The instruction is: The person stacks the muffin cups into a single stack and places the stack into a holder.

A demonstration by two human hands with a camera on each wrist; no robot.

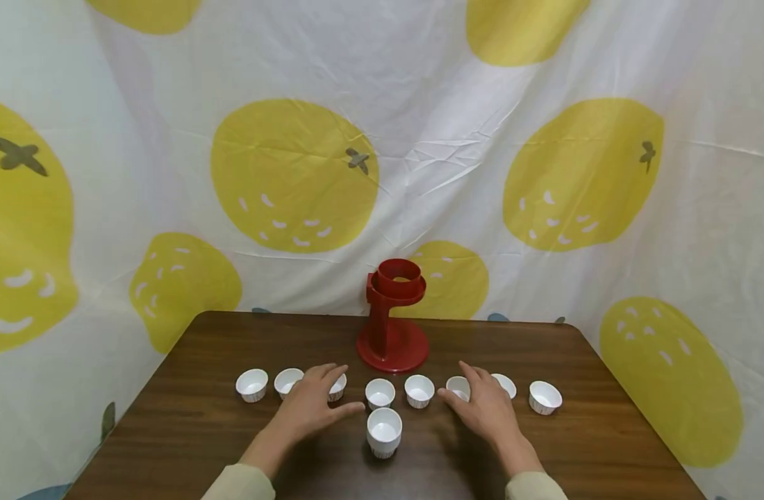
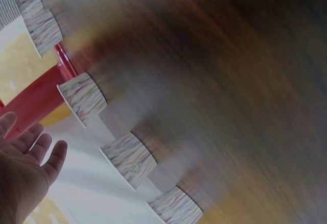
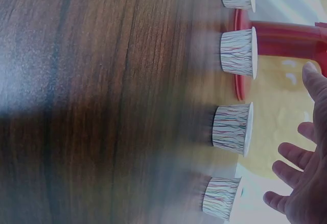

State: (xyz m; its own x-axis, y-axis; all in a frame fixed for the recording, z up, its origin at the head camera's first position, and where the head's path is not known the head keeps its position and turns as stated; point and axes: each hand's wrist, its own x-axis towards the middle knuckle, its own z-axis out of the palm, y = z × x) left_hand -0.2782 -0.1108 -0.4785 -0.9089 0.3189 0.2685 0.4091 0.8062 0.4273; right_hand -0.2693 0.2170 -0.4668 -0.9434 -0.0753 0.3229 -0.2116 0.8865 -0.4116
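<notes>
Left hand [image 1: 312, 406] spread flat, over third cup [image 1: 337, 387] in row along table [image 1: 188, 417] mid-line. Stack [image 1: 384, 432] toward near edge, between hands. Right hand [image 1: 485, 406] spread, beside cup [image 1: 459, 387]. Best to pinch rims gently, judging by thin walls. Wrist views show striped cup sides; head view shows red stand [image 1: 392, 316] whole.

Soft, even indoor light, sharp head view, faint shadows; both wrist views motion-blurred, slightly dim.
</notes>
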